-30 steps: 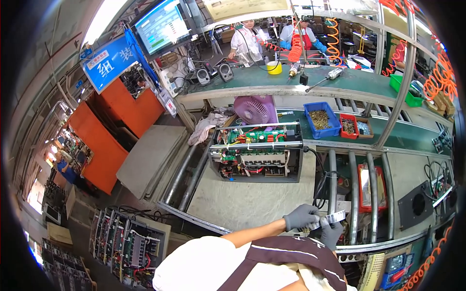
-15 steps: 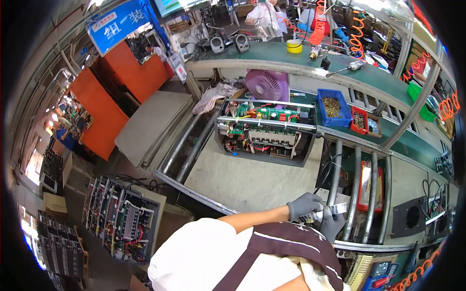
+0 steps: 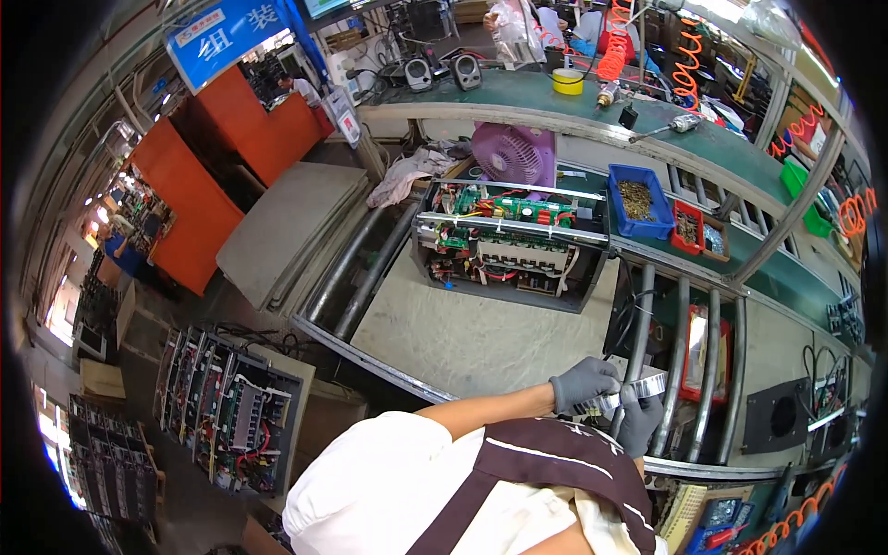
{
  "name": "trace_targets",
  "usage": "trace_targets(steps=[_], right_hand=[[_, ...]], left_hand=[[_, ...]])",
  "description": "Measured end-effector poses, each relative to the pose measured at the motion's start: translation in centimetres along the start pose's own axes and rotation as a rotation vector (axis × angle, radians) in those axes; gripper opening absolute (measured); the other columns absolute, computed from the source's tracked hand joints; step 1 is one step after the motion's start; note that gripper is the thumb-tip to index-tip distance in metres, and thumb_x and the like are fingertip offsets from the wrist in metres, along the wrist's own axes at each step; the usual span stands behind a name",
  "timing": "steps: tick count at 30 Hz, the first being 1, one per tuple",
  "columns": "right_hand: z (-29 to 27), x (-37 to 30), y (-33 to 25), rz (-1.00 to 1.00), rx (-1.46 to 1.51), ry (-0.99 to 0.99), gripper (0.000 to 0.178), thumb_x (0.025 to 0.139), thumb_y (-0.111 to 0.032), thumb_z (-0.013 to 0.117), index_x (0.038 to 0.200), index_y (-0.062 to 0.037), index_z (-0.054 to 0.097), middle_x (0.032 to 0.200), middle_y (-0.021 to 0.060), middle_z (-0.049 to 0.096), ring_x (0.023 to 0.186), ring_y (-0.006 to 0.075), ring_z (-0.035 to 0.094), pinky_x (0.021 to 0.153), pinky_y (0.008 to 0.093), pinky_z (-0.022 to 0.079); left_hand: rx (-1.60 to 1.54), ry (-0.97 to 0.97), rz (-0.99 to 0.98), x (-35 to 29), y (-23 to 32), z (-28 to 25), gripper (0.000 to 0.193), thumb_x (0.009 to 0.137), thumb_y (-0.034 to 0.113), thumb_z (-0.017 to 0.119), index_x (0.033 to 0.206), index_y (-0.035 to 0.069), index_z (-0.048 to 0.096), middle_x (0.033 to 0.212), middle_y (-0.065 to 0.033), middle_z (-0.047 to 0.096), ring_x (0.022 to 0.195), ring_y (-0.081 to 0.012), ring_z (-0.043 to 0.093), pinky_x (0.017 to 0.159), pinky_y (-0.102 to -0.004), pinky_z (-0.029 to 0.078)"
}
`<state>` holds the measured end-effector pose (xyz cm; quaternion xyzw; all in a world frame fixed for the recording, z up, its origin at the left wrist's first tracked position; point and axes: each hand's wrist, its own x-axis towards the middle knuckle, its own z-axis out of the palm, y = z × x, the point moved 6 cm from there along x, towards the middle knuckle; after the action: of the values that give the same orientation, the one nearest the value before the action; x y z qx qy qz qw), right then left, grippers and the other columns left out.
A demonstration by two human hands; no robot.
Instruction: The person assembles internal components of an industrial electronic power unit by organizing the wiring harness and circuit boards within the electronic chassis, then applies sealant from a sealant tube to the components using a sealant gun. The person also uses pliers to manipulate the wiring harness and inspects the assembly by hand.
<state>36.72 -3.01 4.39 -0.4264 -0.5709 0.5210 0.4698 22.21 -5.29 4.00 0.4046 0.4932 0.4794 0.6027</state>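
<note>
A long green surface (image 3: 504,104) runs across the back. In front of it, a pale, scuffed board (image 3: 435,333) lies on the roller line, with bare metal rollers (image 3: 680,361) to its right. On the far part of the board sits a box of electronics (image 3: 509,245), a dark frame with its near side open, showing green circuit boards, red and yellow wires and a pale ribbed block; silver bars run along its top. A purple fan (image 3: 511,155) stands behind the box, and a blue bin (image 3: 638,202) of small brassy parts is to its right. Smaller again are the person's hands, both in grey gloves: the left hand (image 3: 586,385) and the right hand (image 3: 638,423) are close together at the near edge of the line, fingers closed on a strip (image 3: 650,384). The strip, smallest of all, is just above the rollers, right of the board. It is thin, narrow and white, with dark printed blocks. One end juts past the right hand, slanting up to the right; another stretch shows by the left fingers. Whether these are one piece cannot be told, since gloves cover the middle.
</note>
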Motion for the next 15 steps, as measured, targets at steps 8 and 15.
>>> trace_targets(steps=[8, 15], right_hand=[[3.1, 4.4, -2.2, 0.116, 0.200, -0.153, 0.015, 0.081, -0.015, 0.060, 0.087, -0.0018, 0.063, 0.078, -0.0016, 0.059, 0.075, 0.0077, 0.053, 0.069, 0.0236, 0.041], [1.9, 5.9, -2.1, 0.127, 0.379, -0.089, 0.017, 0.084, -0.018, 0.059, 0.086, -0.0028, 0.065, 0.079, 0.0000, 0.062, 0.076, 0.0064, 0.054, 0.072, 0.0232, 0.040]], left_hand=[[0.031, -0.106, 0.030, 1.4, 4.2, -3.1, 0.019, 0.079, 0.017, 0.058, 0.086, 0.000, 0.063, 0.078, -0.0049, 0.062, 0.069, -0.0112, 0.056, 0.064, -0.0254, 0.045], [0.103, -0.173, -0.066, 3.8, 6.1, -1.8, 0.019, 0.078, 0.018, 0.061, 0.081, 0.000, 0.065, 0.071, -0.0028, 0.060, 0.066, -0.0088, 0.052, 0.062, -0.0237, 0.040]])
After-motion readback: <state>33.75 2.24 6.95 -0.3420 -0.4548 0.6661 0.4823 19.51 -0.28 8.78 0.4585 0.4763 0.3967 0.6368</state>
